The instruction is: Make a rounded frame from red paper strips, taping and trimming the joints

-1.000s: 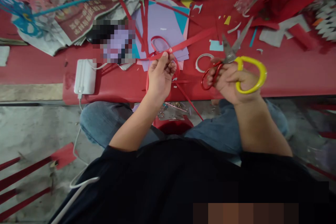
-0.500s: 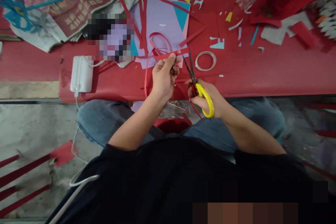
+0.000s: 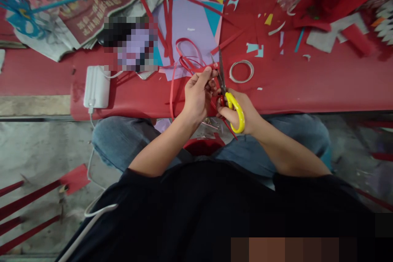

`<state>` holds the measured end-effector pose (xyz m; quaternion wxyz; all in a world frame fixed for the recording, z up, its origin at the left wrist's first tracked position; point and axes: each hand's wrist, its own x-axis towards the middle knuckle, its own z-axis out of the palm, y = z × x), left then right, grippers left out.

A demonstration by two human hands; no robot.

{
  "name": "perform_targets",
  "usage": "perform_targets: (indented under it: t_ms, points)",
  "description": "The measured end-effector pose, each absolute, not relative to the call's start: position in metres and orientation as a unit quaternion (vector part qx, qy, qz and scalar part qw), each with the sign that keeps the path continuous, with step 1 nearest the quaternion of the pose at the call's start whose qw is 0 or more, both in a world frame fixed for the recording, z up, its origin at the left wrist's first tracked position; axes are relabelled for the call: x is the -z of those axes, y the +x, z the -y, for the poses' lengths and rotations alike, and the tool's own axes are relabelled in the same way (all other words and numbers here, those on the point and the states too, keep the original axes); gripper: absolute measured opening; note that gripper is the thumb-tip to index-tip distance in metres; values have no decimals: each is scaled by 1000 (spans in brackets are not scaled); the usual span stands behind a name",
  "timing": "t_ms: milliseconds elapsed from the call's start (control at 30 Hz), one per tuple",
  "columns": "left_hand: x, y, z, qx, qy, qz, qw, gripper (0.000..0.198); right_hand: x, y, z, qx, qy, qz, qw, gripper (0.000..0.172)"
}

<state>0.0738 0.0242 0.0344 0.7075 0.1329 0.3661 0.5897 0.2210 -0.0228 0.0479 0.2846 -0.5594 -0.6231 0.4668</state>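
Note:
My left hand (image 3: pixel 198 92) pinches a narrow red paper strip (image 3: pixel 187 66) near its right end, between thumb and fingers. Loops of the strip curl over the lilac paper (image 3: pixel 192 22) and hang down past the table edge. In my right hand (image 3: pixel 241 110) are scissors with yellow handles (image 3: pixel 239 116). Their dark blades point away from me, slightly parted, right beside the strip's end at my left fingertips. Whether the blades touch the strip I cannot tell. Another thin red strip (image 3: pixel 230 129) hangs below my hands.
A roll of clear tape (image 3: pixel 241 71) lies right of the scissors. Paper scraps (image 3: pixel 255 50) and red strips (image 3: pixel 230 40) are scattered on the red table (image 3: pixel 307 86). At left are a white power bank (image 3: pixel 96 86) with a cable, newspaper (image 3: pixel 89 20) and blue and pink paper pieces.
Both hands have come closer together, and the scissor blades have closed partly. The strip's end past my left fingers is shorter. A small red piece now lies by the light blue scrap.

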Motion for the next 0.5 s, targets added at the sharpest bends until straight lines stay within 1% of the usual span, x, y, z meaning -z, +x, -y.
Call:
perform_targets:
  t_ms: [200,500]
  points:
    - [-37,77,-22,-585,122,-374,709,18,-50,219,23,-474,-558,614,294,18]
    - [-39,80,-19,-577,106,-371,720,19,-48,217,26,-496,-563,588,303,18]
